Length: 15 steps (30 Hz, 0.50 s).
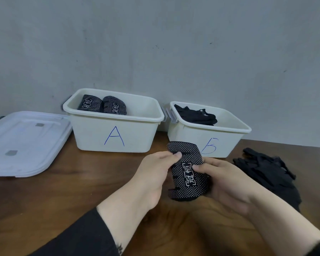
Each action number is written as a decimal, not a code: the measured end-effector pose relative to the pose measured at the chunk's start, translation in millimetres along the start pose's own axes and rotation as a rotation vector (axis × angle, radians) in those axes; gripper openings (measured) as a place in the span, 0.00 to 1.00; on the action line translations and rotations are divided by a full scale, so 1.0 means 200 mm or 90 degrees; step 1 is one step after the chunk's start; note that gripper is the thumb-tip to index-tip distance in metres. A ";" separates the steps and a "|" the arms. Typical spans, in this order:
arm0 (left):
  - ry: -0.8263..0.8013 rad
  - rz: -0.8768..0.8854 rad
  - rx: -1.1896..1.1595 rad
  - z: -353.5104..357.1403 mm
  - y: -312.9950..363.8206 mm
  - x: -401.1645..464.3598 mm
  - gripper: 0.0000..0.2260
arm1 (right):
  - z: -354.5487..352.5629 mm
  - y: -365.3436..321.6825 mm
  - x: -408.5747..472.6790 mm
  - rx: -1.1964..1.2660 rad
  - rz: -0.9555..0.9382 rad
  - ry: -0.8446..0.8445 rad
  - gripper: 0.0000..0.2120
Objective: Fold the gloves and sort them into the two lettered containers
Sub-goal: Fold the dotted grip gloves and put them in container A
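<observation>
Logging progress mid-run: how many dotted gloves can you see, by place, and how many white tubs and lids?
Dotted gloves in container A: 2
Dotted glove held by left hand and right hand: 1
White tubs: 2, with container B
Lid: 1
Total: 6

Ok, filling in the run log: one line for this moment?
both hands: left hand, right hand hold dotted glove | bin A: two dotted | bin B: plain black

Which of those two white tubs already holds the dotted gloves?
Tub A, the left one: two folded white-dotted gloves sit inside. Tub B, to its right, holds only plain black gloves.
</observation>
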<state>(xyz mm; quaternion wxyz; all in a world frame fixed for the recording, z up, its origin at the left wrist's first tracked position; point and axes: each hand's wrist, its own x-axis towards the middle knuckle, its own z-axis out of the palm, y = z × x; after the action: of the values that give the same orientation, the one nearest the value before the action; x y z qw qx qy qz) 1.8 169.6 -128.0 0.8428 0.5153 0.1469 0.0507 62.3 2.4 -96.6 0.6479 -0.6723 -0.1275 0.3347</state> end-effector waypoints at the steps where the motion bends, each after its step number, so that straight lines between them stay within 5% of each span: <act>1: -0.006 0.002 0.006 0.00 0.01 -0.01 0.09 | 0.00 -0.01 0.00 0.005 0.001 -0.003 0.16; 4: 0.032 0.041 0.115 -0.05 0.09 -0.02 0.14 | 0.00 -0.05 0.01 -0.001 -0.010 0.003 0.15; 8: 0.217 0.335 0.432 -0.25 0.27 0.00 0.11 | 0.04 -0.21 0.05 -0.031 -0.054 -0.002 0.15; 12: 0.290 0.618 0.680 -0.52 0.46 0.02 0.08 | 0.12 -0.42 0.17 -0.084 -0.107 0.002 0.17; 15: 0.413 0.675 0.763 -0.72 0.58 0.07 0.09 | 0.23 -0.59 0.29 -0.060 -0.124 -0.031 0.17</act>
<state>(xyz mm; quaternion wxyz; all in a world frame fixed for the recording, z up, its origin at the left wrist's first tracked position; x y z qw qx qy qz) -21.0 348.9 -89.1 0.2104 0.8337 0.1221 0.4958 108.6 88.8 1.7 0.6418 -0.6780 -0.2234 0.2800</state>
